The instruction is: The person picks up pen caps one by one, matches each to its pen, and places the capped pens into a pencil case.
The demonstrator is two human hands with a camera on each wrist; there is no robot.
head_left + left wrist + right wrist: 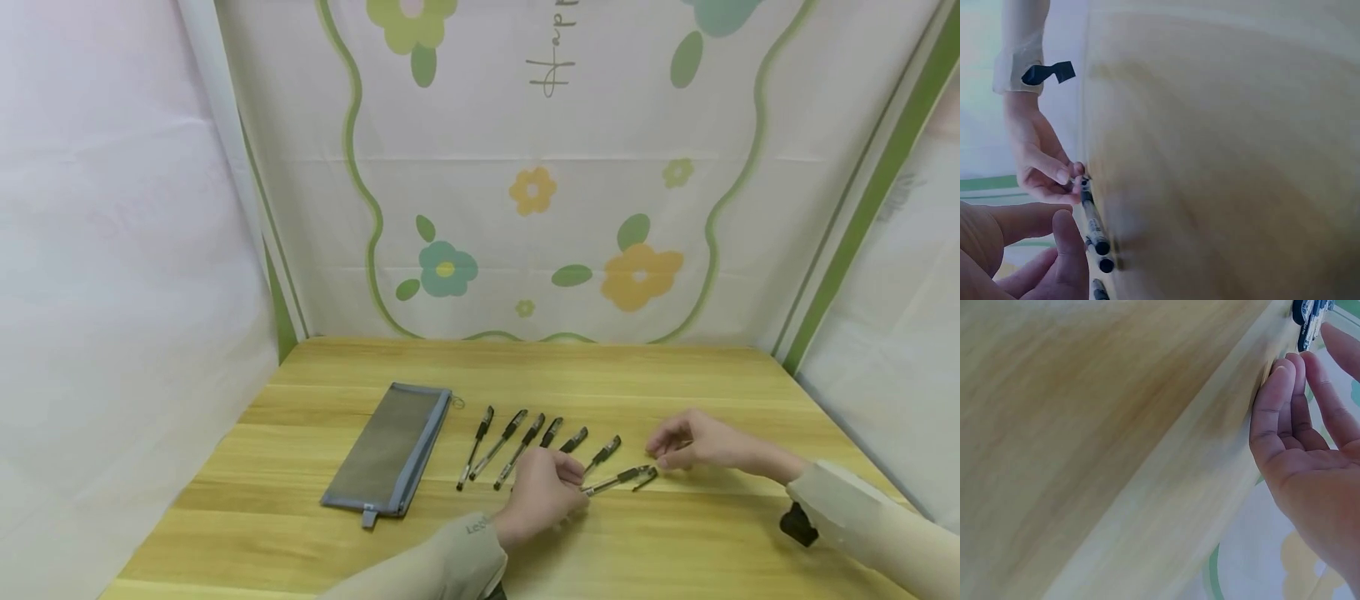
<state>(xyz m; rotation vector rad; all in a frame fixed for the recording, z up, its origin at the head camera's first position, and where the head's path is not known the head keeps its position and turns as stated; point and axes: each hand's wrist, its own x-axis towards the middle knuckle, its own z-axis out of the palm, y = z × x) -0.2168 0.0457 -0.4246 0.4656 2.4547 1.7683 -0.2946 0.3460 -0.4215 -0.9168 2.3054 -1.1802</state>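
Several black-capped clear pens lie in a fanned row on the wooden table, caps toward the far side. My left hand is over the lower ends of the pens at the row's right, hiding parts of them. In the left wrist view its thumb and forefinger come close together beside the pen ends, with nothing between them. The rightmost pen lies slantwise, a dark clip-like piece sticking out by its cap. Just right of that cap is my right hand, thumb and fingers apart and holding nothing.
A flat grey-blue zip pouch with a mesh front lies left of the pens. Behind the table hangs a white flowered cloth, and pale cloth walls stand on both sides.
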